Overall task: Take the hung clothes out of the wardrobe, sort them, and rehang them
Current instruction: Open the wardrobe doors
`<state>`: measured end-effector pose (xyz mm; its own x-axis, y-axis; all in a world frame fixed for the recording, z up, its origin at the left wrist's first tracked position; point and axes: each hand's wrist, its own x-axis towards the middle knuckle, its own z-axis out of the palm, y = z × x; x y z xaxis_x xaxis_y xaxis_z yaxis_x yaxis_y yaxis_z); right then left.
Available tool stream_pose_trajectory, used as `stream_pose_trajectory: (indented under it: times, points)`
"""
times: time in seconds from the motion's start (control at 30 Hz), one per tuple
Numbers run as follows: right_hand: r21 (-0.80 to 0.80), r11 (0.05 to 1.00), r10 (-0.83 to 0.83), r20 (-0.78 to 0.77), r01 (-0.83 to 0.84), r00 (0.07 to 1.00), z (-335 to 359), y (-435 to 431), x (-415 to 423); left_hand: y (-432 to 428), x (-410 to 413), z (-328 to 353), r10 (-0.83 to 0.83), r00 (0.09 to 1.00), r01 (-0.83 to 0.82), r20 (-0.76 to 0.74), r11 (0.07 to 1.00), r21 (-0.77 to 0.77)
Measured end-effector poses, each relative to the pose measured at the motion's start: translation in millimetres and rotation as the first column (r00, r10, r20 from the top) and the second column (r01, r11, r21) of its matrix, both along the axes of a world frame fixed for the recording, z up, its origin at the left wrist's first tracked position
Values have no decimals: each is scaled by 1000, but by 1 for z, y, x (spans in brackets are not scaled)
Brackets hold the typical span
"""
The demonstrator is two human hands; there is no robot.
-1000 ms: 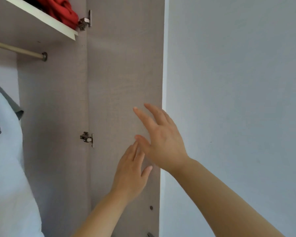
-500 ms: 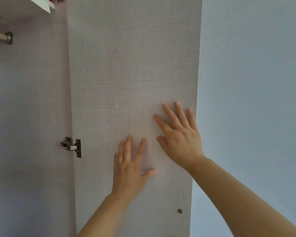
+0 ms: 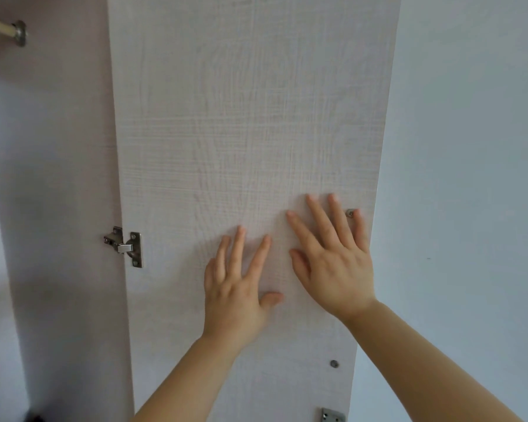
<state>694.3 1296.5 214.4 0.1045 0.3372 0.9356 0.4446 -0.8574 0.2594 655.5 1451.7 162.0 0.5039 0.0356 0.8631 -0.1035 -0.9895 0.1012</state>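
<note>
Both hands flat on inner face of open wardrobe door (image 3: 241,132), fingers spread, holding nothing. Left hand (image 3: 235,287) lower, mid-panel; right hand (image 3: 336,263) higher, near free edge, little finger just beside screw (image 3: 350,212). Hinge (image 3: 125,246) on door's left edge. Rail (image 3: 3,28) end top left. Wall (image 3: 470,147) at right. No clothes in view.

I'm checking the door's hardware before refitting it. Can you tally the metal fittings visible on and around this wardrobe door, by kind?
Hinge: 1
Round screw heads near the door's free edge: 2
Metal plate at the door's bottom edge: 1
Rail end bracket: 1
Total: 5
</note>
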Motion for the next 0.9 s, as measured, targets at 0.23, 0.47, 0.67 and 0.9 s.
stream_pose_trajectory:
  times: [0.23, 0.47, 0.67, 0.9]
  points:
    - [-65, 962, 267, 15, -266, 963, -18, 19, -11, 11, -23, 0, 51, 999, -51, -14, 998, -33]
    - [-47, 787, 597, -190, -615, 779, -38, 100, -49, 77, -102, -30, 381, 918, -394, -107, 906, -152]
    - [-16, 569, 766, -353, -822, 537, -63, 193, -111, 130, -211, -41, 658, 742, -671, -127, 727, -149]
    - [89, 263, 852, -489, -961, 188, -72, 287, -193, 183, -316, -36, 839, 544, -820, 8, 534, -204]
